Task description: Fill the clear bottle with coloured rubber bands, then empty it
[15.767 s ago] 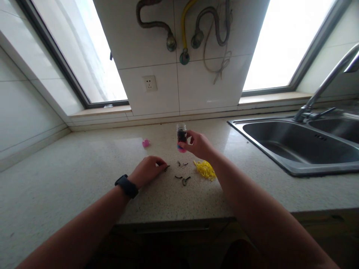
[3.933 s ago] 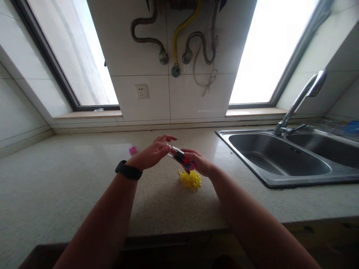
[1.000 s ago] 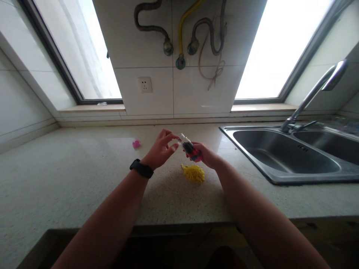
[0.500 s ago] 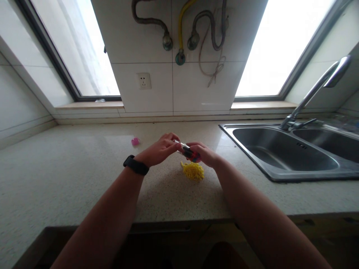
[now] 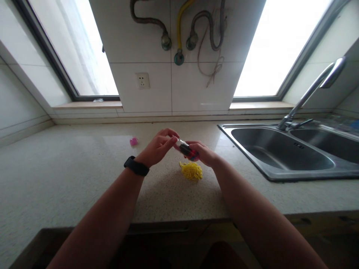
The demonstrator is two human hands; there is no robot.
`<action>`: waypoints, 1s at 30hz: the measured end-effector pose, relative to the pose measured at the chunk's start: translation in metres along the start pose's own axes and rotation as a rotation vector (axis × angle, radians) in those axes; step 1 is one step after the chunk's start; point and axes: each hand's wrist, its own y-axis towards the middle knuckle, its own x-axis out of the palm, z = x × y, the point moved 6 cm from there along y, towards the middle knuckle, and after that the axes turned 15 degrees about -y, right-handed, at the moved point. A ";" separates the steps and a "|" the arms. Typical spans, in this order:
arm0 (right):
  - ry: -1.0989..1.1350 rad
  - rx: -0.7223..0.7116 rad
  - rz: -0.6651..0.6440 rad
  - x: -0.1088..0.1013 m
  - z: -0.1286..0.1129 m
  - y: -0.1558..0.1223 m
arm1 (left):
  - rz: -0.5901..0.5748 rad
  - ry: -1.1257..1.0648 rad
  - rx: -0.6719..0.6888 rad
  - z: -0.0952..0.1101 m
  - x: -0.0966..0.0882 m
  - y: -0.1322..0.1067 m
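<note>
A small clear container (image 5: 184, 148) with dark, red and multicoloured contents is held tilted above the counter. My right hand (image 5: 202, 151) is closed around its right, lower end. At the upper left end, the thumb and fingers of my left hand (image 5: 161, 146) are pinched together on it; a pinkish part shows at the fingertips. Just beneath the container, a tangled yellow bundle of thin loops (image 5: 192, 171) lies on the counter. A small pink piece (image 5: 134, 141), its kind unclear, sits on the counter to the left of my left hand.
The speckled counter (image 5: 92, 157) runs up to the tiled wall, where a socket (image 5: 143, 80) and hoses hang above. A steel double sink (image 5: 280, 149) with a tall faucet (image 5: 311, 93) is set in on the right. The counter's front edge lies below my forearms.
My left fingers have shifted slightly up and left along the container's end, so more of its clear and dark part shows. My right hand keeps its hold.
</note>
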 end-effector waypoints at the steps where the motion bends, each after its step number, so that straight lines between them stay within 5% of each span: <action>1: 0.002 0.001 0.005 0.000 -0.001 0.000 | 0.024 -0.021 -0.001 -0.001 -0.001 0.000; 8: 0.013 -0.039 0.012 -0.002 -0.009 -0.002 | 0.104 -0.030 0.029 -0.006 -0.005 -0.002; 23: -0.015 0.041 0.116 -0.007 0.005 0.000 | -0.135 0.256 0.044 0.006 0.006 -0.002; 30: 0.025 -0.045 0.056 -0.008 -0.009 -0.001 | 0.055 0.196 0.140 0.016 -0.003 -0.004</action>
